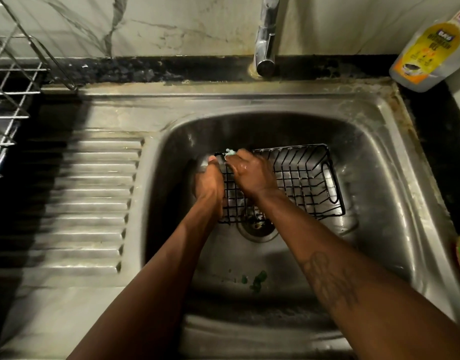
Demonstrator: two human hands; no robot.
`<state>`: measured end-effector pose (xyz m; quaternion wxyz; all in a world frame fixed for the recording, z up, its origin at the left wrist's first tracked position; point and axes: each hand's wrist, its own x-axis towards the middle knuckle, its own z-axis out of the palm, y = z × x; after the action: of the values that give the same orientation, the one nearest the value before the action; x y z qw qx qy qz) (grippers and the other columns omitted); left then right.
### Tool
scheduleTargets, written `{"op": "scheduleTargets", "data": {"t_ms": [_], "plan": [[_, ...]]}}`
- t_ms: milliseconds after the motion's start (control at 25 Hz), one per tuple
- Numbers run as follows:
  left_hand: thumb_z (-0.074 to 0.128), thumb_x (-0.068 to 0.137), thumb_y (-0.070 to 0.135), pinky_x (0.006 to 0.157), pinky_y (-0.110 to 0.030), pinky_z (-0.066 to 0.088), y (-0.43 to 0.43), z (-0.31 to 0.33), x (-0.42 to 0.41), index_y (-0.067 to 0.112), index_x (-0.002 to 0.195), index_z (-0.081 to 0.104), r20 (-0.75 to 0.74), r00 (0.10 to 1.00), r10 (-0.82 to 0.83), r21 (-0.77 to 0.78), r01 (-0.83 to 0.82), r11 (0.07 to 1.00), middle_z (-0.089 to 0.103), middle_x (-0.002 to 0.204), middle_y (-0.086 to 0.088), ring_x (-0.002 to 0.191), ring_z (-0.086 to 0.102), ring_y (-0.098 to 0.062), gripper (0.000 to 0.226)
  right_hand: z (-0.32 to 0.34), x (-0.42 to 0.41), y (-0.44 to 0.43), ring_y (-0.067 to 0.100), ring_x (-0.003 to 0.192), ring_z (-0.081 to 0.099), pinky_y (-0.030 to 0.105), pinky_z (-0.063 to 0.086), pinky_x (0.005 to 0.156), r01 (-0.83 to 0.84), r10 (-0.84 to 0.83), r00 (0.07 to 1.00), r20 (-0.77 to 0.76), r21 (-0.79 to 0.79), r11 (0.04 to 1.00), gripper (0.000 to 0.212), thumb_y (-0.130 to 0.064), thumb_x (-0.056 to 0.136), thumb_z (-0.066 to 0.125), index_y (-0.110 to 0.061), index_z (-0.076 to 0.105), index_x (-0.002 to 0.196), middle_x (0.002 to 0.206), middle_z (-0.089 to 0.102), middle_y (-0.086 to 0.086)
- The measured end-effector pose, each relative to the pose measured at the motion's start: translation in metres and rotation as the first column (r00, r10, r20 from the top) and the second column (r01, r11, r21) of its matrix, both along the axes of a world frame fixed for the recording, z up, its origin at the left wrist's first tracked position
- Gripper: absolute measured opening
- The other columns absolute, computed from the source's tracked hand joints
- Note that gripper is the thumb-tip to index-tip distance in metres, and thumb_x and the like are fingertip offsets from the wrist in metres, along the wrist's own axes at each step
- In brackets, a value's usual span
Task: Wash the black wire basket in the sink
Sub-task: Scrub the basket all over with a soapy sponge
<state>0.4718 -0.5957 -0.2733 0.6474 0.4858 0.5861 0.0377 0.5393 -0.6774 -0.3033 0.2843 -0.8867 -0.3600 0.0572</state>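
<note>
The left hand (209, 184) curls round the black wire basket's (305, 178) left edge; the right hand (251, 175) pinches, seemingly, a sponge (230, 152) there.

Bare forearms (169, 268), tattoo (330, 279) on the right

arms extended, left hand (209, 183) grips the basket (299, 175), right hand (249, 175) clutches a scrubber (230, 152).

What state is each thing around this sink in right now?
black wire basket: lying in the sink, over the drain.
left hand: grips the basket's left end.
right hand: holds a green soapy scrubber against the basket's rim.
faucet: no stream visible.
dish soap bottle: standing beside the sink.
</note>
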Motion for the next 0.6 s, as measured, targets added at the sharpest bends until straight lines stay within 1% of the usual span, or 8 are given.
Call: {"op": "scheduleTargets", "data": {"t_ms": [80,160,240,280,400,480,560,600], "plan": [[0.045,0.08,0.072,0.049,-0.045,0.059,0.001,-0.004,0.001,0.007,0.119,0.07,-0.008,1.0,-0.004,0.024,0.004,1.0,0.069,0.116,-0.026,0.081,0.072,-0.035,0.08,-0.006,0.004,0.002,0.031,0.096,0.065,0.033,0.049,0.08,-0.071,0.075,0.997,0.019,-0.149,0.986,0.026,-0.017,0.099,0.049,-0.015,0.073,0.108,0.108,0.069,0.009],[0.044,0.075,0.074,0.052,-0.038,0.057,0.002,-0.007,0.001,0.009,0.112,0.073,-0.008,1.0,0.0,0.035,0.0,0.999,0.072,0.108,-0.022,0.073,0.07,-0.029,0.08,-0.006,0.006,0.001,0.026,0.096,0.066,0.032,0.053,0.08,-0.101,0.092,0.994,-0.053,-0.202,0.974,0.034,-0.024,0.095,0.041,-0.018,0.074,0.098,0.101,0.069,0.004],[0.043,0.073,0.074,0.077,-0.051,0.06,0.002,-0.006,0.001,0.01,0.111,0.073,-0.015,1.0,-0.003,0.029,0.003,1.0,0.071,0.114,-0.021,0.098,0.071,-0.036,0.081,-0.001,0.003,0.001,0.019,0.089,0.064,0.032,0.053,0.077,-0.059,0.051,0.989,-0.138,-0.057,0.997,0.037,-0.027,0.094,0.038,-0.02,0.074,0.096,0.094,0.066,-0.001],[0.042,0.071,0.075,0.083,-0.05,0.059,0.001,-0.004,0.0,0.009,0.112,0.072,-0.013,1.0,-0.002,0.021,0.002,1.0,0.07,0.117,-0.02,0.107,0.069,-0.036,0.083,0.0,-0.001,0.001,0.017,0.089,0.064,0.031,0.054,0.079,-0.018,0.028,0.992,-0.124,0.083,0.996,0.032,-0.021,0.096,0.043,-0.016,0.075,0.099,0.097,0.067,0.001],[0.042,0.067,0.076,0.053,-0.03,0.051,0.001,-0.003,-0.001,0.009,0.115,0.071,0.017,1.0,-0.004,0.019,0.004,1.0,0.067,0.122,-0.022,0.105,0.069,-0.038,0.087,-0.006,-0.008,0.001,0.02,0.095,0.067,0.03,0.054,0.088,-0.027,-0.003,0.996,0.087,0.343,0.939,0.023,-0.007,0.094,0.055,-0.003,0.075,0.103,0.105,0.071,0.01],[0.042,0.066,0.077,0.039,-0.034,0.048,0.003,-0.007,0.001,0.009,0.117,0.07,0.004,1.0,-0.012,0.037,0.012,0.999,0.065,0.123,-0.024,0.094,0.072,-0.041,0.09,-0.009,-0.006,0.004,0.017,0.094,0.066,0.033,0.054,0.086,0.037,-0.002,0.993,-0.115,0.301,0.953,0.022,-0.016,0.097,0.055,-0.01,0.075,0.101,0.103,0.07,0.006],[0.042,0.063,0.08,0.046,-0.048,0.056,0.003,-0.01,0.002,0.01,0.117,0.071,-0.009,1.0,-0.012,0.044,0.013,0.999,0.067,0.12,-0.025,0.102,0.069,-0.044,0.093,-0.01,0.0,0.007,0.02,0.088,0.063,0.036,0.051,0.076,0.057,-0.027,0.955,-0.297,0.093,0.994,0.025,-0.026,0.097,0.049,-0.017,0.072,0.092,0.094,0.066,-0.001],[0.041,0.058,0.084,0.056,-0.055,0.061,0.003,-0.012,0.002,0.012,0.114,0.072,-0.01,1.0,-0.009,0.036,0.009,0.999,0.069,0.113,-0.025,0.101,0.069,-0.045,0.097,-0.01,0.001,0.007,0.02,0.086,0.062,0.036,0.049,0.073,0.032,-0.033,0.963,-0.267,-0.009,0.999,0.025,-0.025,0.098,0.047,-0.017,0.07,0.09,0.09,0.064,-0.004]]}}
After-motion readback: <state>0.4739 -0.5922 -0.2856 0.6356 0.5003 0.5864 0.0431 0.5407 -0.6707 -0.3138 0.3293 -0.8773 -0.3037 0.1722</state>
